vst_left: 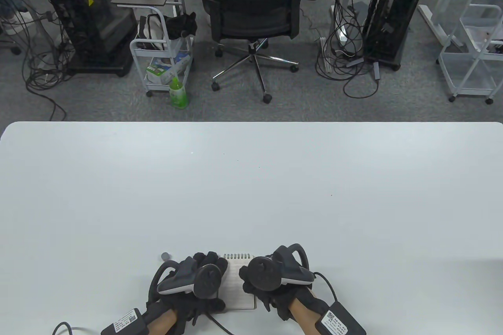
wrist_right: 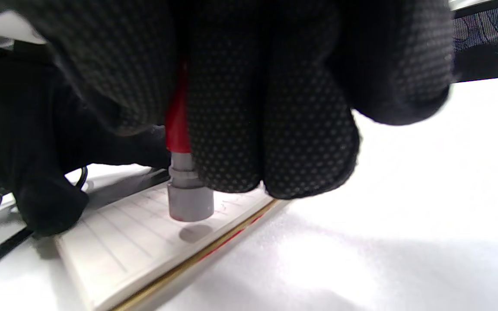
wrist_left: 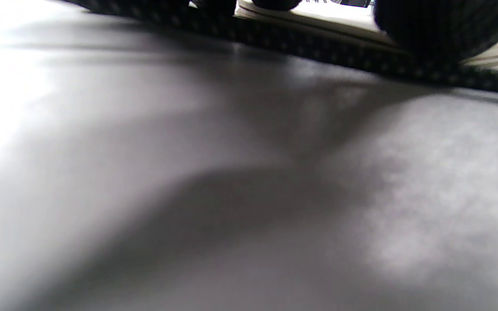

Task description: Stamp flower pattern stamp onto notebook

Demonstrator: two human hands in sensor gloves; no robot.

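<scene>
Both hands worked at the table's (vst_left: 251, 193) near edge: the right hand (vst_left: 271, 282) gripped the red-and-grey stamp (wrist_right: 187, 190) just above the spiral notebook's (vst_left: 240, 284) lined page, while the left hand (vst_left: 196, 284) rested flat on the notebook, holding nothing.

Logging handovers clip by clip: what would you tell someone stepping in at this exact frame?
Right hand grips the stamp upright; its grey base hangs just above the lined page, a shadow showing beneath it.
Left hand rests on the notebook's left side, steadying it.
The notebook lies open at the near table edge, between both hands. A small grey cap sits on the table, left of the notebook.
Done: stamp picked up and poised over the page. Whether a print is already made cannot be told.
Left: press the stamp down and lift off.
</scene>
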